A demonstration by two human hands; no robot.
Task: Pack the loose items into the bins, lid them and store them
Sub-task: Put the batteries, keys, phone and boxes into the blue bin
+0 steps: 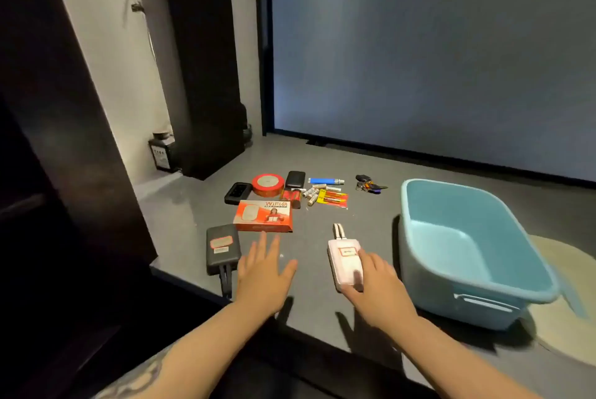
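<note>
A pink power bank (343,261) lies on the grey ledge, and my right hand (375,289) grips its near end with thumb on top. My left hand (263,269) hovers flat with fingers spread, between a black power bank (223,248) and the pink one, holding nothing. An empty light-blue bin (416,256) stands to the right. Farther back lie an orange WiFi box (264,215), a red tape roll (267,185), a small black device (238,193), a dark case (295,180), several loose batteries (312,194), a battery pack (333,198), a blue lighter (324,180) and keys (369,185).
A pale round mat (567,327) lies under the bin at the right. A big screen (432,53) rises behind the ledge. A tall black speaker (206,76) and a small black box (163,152) stand at the back left. The ledge's front edge drops off beneath my forearms.
</note>
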